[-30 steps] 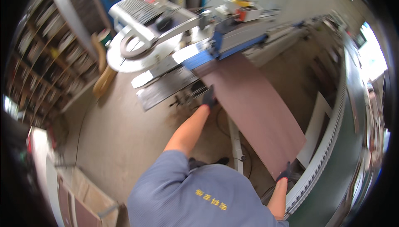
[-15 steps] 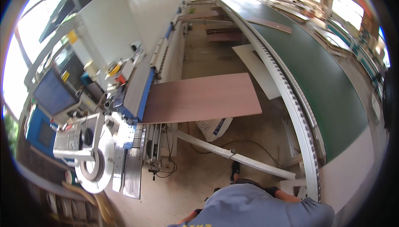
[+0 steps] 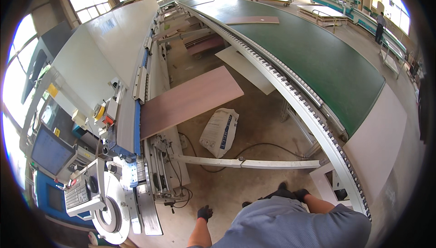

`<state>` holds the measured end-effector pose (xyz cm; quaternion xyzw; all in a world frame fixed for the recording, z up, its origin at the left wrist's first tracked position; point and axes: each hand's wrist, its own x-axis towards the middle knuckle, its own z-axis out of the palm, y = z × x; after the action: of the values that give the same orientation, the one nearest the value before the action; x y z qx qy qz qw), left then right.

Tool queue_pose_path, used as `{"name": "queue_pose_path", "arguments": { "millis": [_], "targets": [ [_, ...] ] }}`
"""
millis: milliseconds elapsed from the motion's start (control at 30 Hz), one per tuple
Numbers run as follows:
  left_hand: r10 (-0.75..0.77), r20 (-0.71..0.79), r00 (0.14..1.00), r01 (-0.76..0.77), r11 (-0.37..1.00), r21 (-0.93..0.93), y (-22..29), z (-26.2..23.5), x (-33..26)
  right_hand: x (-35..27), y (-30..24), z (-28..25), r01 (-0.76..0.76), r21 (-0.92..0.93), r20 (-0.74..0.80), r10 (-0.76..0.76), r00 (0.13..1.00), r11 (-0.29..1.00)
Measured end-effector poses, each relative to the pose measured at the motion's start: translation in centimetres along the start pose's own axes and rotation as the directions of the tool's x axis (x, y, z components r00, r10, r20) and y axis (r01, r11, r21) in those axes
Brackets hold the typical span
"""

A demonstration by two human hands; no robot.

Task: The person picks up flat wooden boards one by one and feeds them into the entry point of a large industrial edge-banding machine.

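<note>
A long reddish-brown panel (image 3: 190, 99) lies flat with its left edge in the blue-and-white edge machine (image 3: 136, 111), and neither hand touches it. My left hand (image 3: 205, 212), in a black glove, hangs free over the concrete floor near the machine's end, holding nothing, fingers loosely apart. My right hand (image 3: 297, 195), also in a black glove, rests low by my waist above my grey shirt. Its fingers are partly hidden, and nothing shows in it.
A white sack (image 3: 220, 132) and a black cable lie on the floor under the panel. A white support arm (image 3: 245, 162) crosses in front of me. The green conveyor (image 3: 313, 57) with its roller rail curves along the right, carrying another panel (image 3: 252, 20). A monitor (image 3: 47, 150) and keyboard (image 3: 77, 197) stand at left; a person (image 3: 379, 24) stands far off.
A second ago both my gloved hands were on the brown panel at the machine. Now they are off it, down by my body, and my view has swung along the line.
</note>
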<state>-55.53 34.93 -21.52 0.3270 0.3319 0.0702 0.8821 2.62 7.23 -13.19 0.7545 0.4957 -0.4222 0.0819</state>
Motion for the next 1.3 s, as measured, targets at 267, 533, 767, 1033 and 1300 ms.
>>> {"name": "queue_pose_path", "arguments": {
  "millis": [267, 533, 767, 1033, 1300],
  "targets": [
    [0.035, 0.164, 0.986, -0.13, -0.462, 0.877, -0.6, 6.9, 5.9, -2.1, -7.7, -11.7, 0.339, 0.547, -0.596, 0.071, 0.8, 0.765],
    [-0.123, -0.035, 0.992, 0.022, -0.103, 0.994, -1.8, 22.2, 7.0, -14.0, -0.1, -26.3, 0.128, 0.159, -0.984, 0.146, 0.105, 0.979],
    [0.036, 0.512, 0.858, -0.473, -0.331, 0.816, -4.2, 19.1, 14.8, -14.1, 9.7, -25.3, -0.101, 0.46, -0.753, 0.448, 0.481, 0.882],
    [0.001, 0.038, 0.999, -0.037, -0.207, 0.978, -5.6, 28.1, 19.7, -14.5, 10.3, -25.4, -0.018, 0.431, -0.734, 0.362, 0.575, 0.902],
    [-0.154, -0.048, 0.987, 0.05, 0.012, 0.999, 1.8, 45.9, 15.8, -14.4, 10.5, -25.3, -0.039, 0.436, -0.725, 0.376, 0.577, 0.899]
  ]
}}
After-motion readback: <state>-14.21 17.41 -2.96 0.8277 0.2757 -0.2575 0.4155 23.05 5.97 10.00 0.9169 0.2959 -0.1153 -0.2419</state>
